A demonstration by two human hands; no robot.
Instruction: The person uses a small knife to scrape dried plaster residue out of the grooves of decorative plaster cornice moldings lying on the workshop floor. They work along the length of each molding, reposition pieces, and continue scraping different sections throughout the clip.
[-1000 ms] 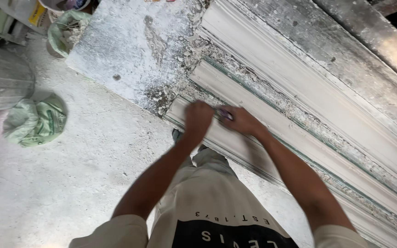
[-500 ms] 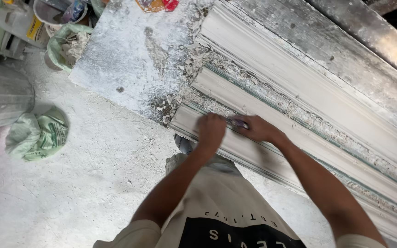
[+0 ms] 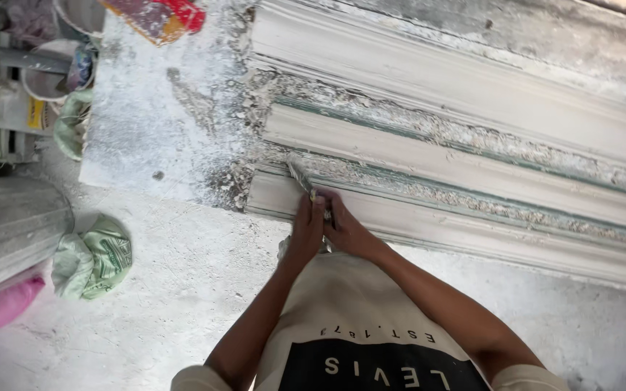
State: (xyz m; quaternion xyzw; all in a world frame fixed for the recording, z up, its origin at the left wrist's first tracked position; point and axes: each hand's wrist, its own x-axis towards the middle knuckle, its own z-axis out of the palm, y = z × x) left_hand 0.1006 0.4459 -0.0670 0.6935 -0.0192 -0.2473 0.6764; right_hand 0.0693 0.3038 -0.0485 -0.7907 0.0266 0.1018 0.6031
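Observation:
Long white plaster mouldings [image 3: 472,166] lie side by side on the floor, with rough greenish crumbly seams between them. My left hand [image 3: 307,230] and my right hand [image 3: 348,230] are close together at the near moulding's left end. Both grip a thin metal scraper tool [image 3: 300,178] whose blade points up-left into the seam. My fingers hide the tool's handle.
A flat grey plaster slab [image 3: 161,123] lies left of the mouldings. A crumpled green bag [image 3: 96,257], a grey drum [image 3: 9,232], a pink object [image 3: 1,308] and buckets [image 3: 45,72] stand at the left. The floor is dusty white concrete.
The view has shifted right and closer. My two hands have drawn together on the tool, and the blade now points up-left into the seam at the moulding's left end.

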